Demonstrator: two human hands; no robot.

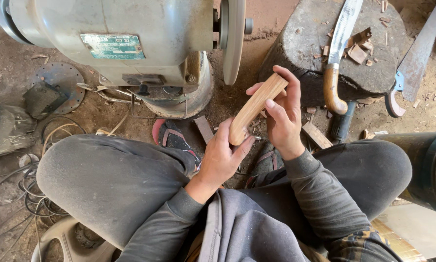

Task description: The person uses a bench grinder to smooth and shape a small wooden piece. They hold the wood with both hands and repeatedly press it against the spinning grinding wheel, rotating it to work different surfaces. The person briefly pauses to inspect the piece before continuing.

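**A shaped wooden handle held between both my hands, below the grinder**

At ten o'clock stood the grey bench grinder [116, 43], its wheel [233, 39] edge-on toward me, with loose cables [14, 189] on the dirt floor at eight o'clock.

My left hand [220, 160] closed around the lower, rounded end of the wooden handle [254, 107], thumb and fingers [244, 145] wrapped snugly about it. The piece sat near the centre of view, tilted up toward one o'clock, above my knees. My right hand [283, 114] pinched its upper end, thumb on the near face and fingers curled behind, not fully shut but firmly on the wood.

I judged the handle light, stiff and smooth, a little slippery where sanded, hardly fragile; each end gave a sound hold, the thicker bottom best.

At one o'clock the tree stump [300, 53] served as a surface, carrying a long knife [337, 53] with a curved wooden grip and scattered chips [359, 48]. A saw [417, 56] leaned at two o'clock.

At three o'clock stood a dark barrel [429, 165]; I could not tell what it held.
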